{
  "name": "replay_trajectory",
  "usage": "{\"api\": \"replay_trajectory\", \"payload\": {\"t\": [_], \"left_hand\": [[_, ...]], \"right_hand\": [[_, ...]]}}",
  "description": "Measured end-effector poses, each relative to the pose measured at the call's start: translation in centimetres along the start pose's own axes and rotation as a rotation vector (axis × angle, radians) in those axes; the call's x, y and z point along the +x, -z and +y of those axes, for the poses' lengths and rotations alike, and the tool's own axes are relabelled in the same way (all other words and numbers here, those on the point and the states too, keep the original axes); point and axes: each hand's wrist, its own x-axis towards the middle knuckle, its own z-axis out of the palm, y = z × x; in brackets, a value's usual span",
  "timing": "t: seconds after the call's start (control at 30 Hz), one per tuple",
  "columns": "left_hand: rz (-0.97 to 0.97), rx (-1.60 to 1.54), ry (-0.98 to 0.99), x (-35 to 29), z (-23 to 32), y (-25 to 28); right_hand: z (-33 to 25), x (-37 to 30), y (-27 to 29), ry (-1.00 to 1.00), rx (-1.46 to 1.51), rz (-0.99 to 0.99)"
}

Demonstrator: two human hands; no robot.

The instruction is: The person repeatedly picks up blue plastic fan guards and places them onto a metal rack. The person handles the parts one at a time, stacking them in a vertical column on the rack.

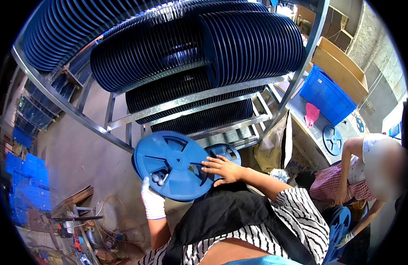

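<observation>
A silvery metal rack point(205, 97) fills the upper frame; at centre, the white-gloved left hand point(154, 202) grips a round blue plastic disc point(182, 168) through a cutout, the bare right hand point(225, 170) spread against it, seemingly for balance.

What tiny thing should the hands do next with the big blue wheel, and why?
Maybe the bare right hand should grip the blue wheel: those fingers lie spread over it, while the gloved left hand has fingertips through an opening.

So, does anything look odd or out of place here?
Yes, mismatched hands: the left hand, gripping the blue slotted disc, wears a white glove, while the right hand is bare.
</observation>
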Motion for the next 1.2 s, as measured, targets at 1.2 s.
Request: {"api": "replay_trajectory", "payload": {"t": [1.2], "left_hand": [[-0.175, 0.152, 0.145, 0.9, -8.0, -2.5]], "right_hand": [[-0.3, -12.3, 16.2, 0.011, -0.126, 1.007]]}}
